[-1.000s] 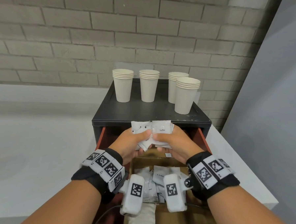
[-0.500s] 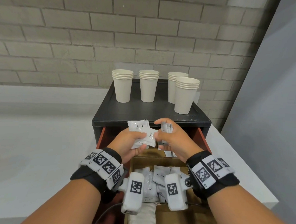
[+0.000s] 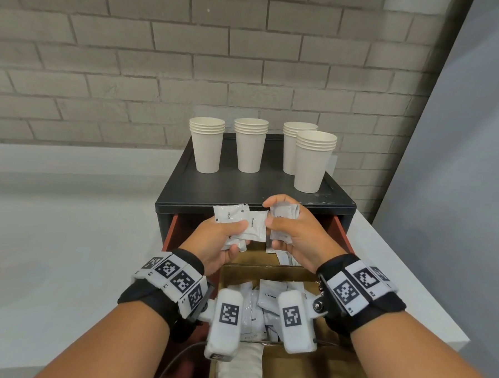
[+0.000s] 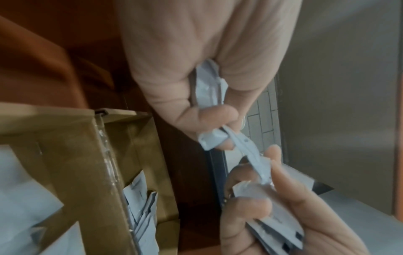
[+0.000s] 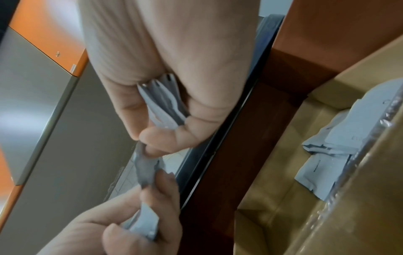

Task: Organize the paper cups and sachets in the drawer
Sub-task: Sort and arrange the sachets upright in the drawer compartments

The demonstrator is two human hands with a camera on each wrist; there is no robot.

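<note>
Above the open drawer (image 3: 338, 231), the left hand (image 3: 213, 242) pinches a small bundle of white sachets (image 3: 240, 223) while the right hand (image 3: 295, 237) grips another bundle (image 3: 283, 216), its thumb and forefinger also nipping the edge of the left bundle's coffee sachet. Four stacks of paper cups (image 3: 249, 145) stand on the black cabinet (image 3: 254, 189).

A coffee station: stacked paper cups (image 3: 206, 144), coffee sachets (image 3: 252, 225), brick wall (image 3: 133, 67).

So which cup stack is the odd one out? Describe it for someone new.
Find the black cabinet against the brick wall; four cup stacks stand on top. Three line up at the back. The odd stack stands at the right, nearer the camera, partly covering the rightmost back stack.
</note>
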